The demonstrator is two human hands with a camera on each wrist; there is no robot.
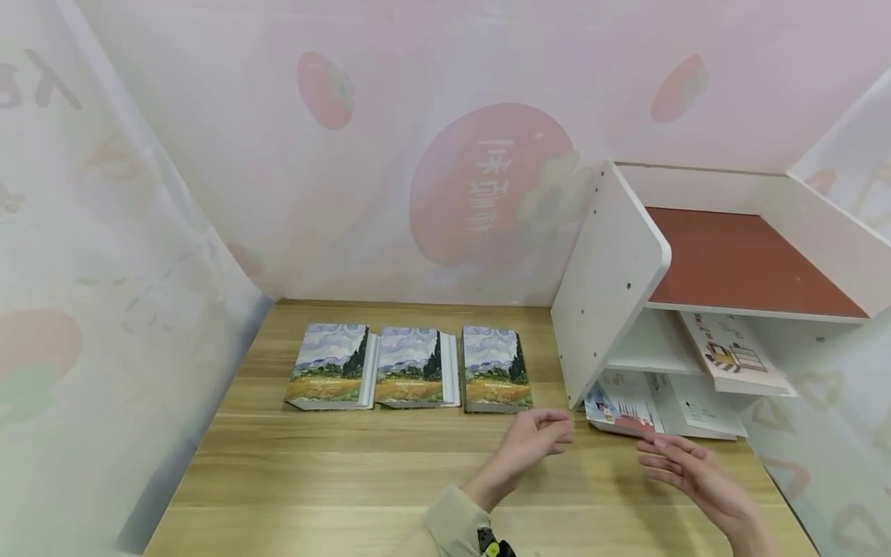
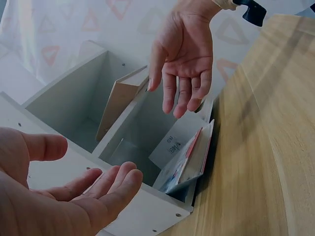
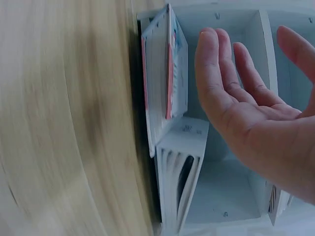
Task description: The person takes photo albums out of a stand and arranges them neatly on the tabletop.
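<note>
Both the left hand and right hand hovered open and empty at lower right; shelf partly hid the booklets.

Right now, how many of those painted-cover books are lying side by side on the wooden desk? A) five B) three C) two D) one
B: three books with the same landscape cover lie in a row on the wooden desk, left of the white shelf; both the left hand and the right hand are open and hold nothing.
</note>
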